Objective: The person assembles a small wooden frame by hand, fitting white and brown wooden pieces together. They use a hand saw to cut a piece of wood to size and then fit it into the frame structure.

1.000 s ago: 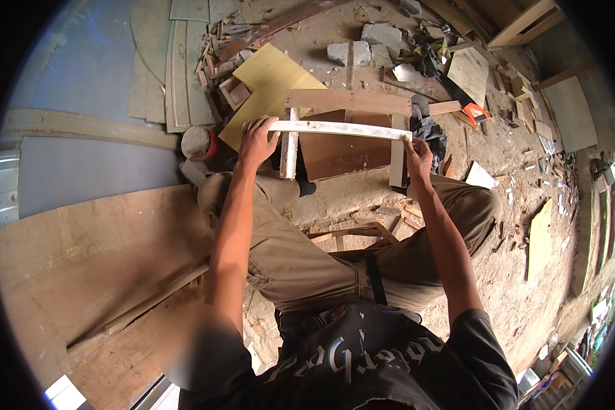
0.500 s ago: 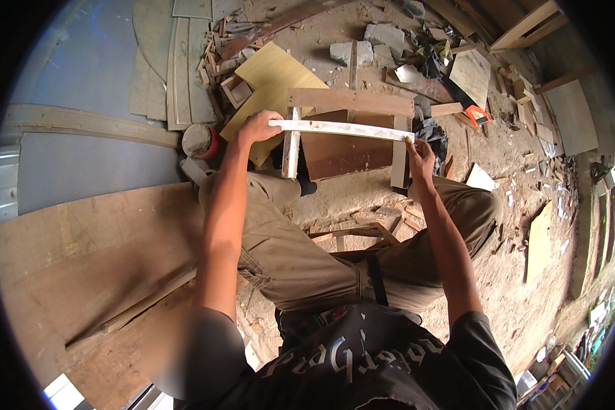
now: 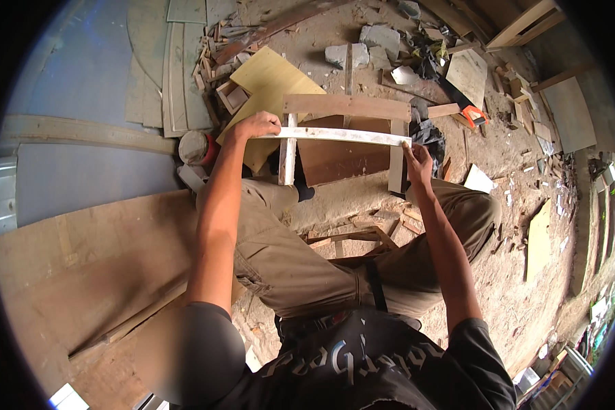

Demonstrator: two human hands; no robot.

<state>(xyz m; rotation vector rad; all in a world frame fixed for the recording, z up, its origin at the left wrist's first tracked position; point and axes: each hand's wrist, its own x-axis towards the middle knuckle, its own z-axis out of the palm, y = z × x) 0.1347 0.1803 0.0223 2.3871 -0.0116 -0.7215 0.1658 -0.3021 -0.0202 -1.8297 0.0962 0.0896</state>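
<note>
Find blue-grey panels (image 3: 82,75) well left of the white strip (image 3: 342,135), with a broad brown board (image 3: 102,246) below and left of that strip. Note next a red bucket (image 3: 197,146) (greyish and round on top), just left of and slightly below the strip's left end.

Come then to the left hand (image 3: 261,125), with its grip clamped on the strip near the left end and with fingers curled over it. See a yellow sheet (image 3: 277,75) beyond the left part of the strip.

Make out a wooden frame crossed by the strip: a pale upright (image 3: 287,164) below its left part, a brown rail (image 3: 348,106) just above it, and a second upright (image 3: 397,164) below its right end. Cannot tell about contact between strip and frame. Spot a reddish-brown panel (image 3: 342,160) below the strip, and trousered legs (image 3: 294,266) farther below.

Look well above the strip's right half for grey chunks (image 3: 379,42). Meet the right hand (image 3: 420,162) at the strip's right end, with its grip pinched on that tip. Notice a black bag (image 3: 430,140) just right of the strip, then an orange-handled saw (image 3: 472,115) farther right (a little higher), and a pale yellow board (image 3: 538,239) well right and below.
</note>
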